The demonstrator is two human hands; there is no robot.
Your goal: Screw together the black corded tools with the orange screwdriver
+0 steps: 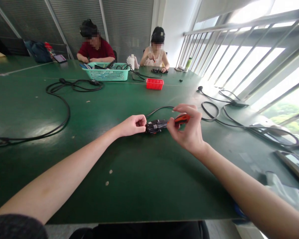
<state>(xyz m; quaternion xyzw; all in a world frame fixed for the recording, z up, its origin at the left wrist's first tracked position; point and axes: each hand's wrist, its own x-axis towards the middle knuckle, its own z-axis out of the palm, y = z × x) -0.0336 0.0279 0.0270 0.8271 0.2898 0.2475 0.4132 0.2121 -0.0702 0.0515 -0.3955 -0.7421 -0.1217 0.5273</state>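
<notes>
A black elongated device (155, 126) lies on the green table in front of me, with small parts showing on its upper side; its exact kind is not clear. My left hand (133, 126) is closed, thumb and fingers pinched at the device's left end. In my right hand (190, 131) is a screwdriver with an orange and black handle (181, 119), held between thumb and fingers. Its shaft points left toward the device, and the tip is hard to make out. A thin black cord (159, 108) runs behind the device toward my right hand.
Black cables lie at the left (67, 109) and right (214, 113). Farther back stand a red tray (154, 84) and a turquoise basket (109, 75) holding dark items. Two people sit across the table (102, 99). A metal railing (229, 31) runs along the right.
</notes>
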